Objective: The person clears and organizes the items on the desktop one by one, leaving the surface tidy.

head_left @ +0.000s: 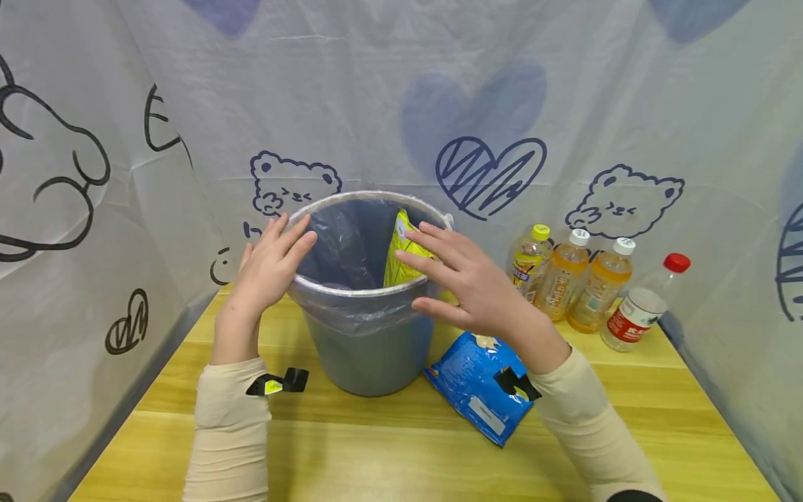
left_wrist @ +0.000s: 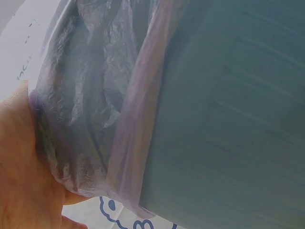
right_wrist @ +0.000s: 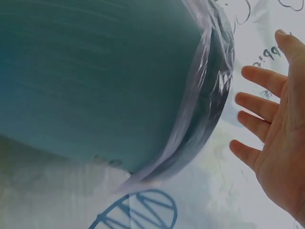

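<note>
A grey trash bin (head_left: 373, 359) stands on the table, with a thin clear bin liner (head_left: 360, 321) folded down over its rim. Inside it, against the right wall, leans a yellow-green snack bag (head_left: 395, 268). My left hand (head_left: 266, 265) is at the rim's left side, fingers extended; in the left wrist view its palm side lies against the liner (left_wrist: 86, 95). Over the right side of the rim hovers my right hand (head_left: 473, 282), fingers spread; the right wrist view shows it apart from the liner (right_wrist: 214, 95). A blue snack bag (head_left: 470, 390) lies beneath my right wrist.
Several bottles stand in a row at the back right: a yellow-capped one (head_left: 527, 265), white-capped ones with orange labels (head_left: 562, 279), and a red-capped one (head_left: 633, 317). A white printed curtain (head_left: 376, 104) hangs behind the wooden table (head_left: 351, 453).
</note>
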Action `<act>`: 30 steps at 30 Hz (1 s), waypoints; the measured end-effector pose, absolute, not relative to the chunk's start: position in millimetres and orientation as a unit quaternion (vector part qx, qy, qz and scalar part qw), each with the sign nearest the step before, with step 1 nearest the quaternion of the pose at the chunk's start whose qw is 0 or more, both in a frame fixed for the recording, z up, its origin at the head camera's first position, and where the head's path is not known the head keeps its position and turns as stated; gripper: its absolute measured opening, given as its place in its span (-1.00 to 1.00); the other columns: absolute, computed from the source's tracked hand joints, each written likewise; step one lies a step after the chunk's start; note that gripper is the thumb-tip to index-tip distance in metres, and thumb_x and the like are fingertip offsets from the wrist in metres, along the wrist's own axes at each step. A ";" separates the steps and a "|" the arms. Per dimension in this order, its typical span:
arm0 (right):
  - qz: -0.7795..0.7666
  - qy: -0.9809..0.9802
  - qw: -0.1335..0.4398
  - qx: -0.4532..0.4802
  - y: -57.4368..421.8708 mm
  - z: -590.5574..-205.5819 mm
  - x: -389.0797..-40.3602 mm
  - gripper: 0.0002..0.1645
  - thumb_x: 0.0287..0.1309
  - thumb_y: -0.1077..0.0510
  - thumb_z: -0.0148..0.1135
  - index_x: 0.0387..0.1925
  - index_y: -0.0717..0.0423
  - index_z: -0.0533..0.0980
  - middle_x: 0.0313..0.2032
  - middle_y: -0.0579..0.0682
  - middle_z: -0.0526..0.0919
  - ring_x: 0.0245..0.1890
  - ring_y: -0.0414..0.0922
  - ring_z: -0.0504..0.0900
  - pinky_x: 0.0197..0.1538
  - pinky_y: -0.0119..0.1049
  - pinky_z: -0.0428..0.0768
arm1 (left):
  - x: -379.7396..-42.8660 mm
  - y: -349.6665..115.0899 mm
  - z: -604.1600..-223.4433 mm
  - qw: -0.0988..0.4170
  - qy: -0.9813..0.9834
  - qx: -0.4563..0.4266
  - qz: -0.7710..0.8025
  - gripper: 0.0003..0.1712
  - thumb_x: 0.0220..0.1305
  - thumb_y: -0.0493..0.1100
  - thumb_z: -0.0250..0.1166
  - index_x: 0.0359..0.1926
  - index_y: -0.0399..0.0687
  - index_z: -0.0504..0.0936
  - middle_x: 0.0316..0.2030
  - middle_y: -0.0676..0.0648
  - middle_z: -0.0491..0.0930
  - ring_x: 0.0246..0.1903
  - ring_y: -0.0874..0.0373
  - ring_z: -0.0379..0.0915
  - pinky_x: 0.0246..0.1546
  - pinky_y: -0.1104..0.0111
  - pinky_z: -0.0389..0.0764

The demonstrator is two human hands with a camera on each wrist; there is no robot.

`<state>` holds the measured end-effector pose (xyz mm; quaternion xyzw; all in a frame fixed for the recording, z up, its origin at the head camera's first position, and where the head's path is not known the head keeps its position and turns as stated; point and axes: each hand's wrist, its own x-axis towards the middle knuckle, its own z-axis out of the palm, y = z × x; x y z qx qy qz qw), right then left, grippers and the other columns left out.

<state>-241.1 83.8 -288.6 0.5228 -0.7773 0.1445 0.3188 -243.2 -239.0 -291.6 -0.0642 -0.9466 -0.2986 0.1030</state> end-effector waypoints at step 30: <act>0.119 -0.824 0.338 0.439 165.9 -405.6 -214.8 -0.11 0.31 -0.46 -0.14 0.37 0.08 0.33 0.46 0.20 0.20 0.53 0.10 0.04 0.58 -0.10 -0.16 | -240.2 -238.8 -290.1 0.111 -0.943 -0.063 -0.307 -0.15 0.37 0.50 -0.31 0.53 0.24 0.04 0.57 -0.09 -0.22 0.56 -0.09 -0.47 0.41 -0.30 -0.42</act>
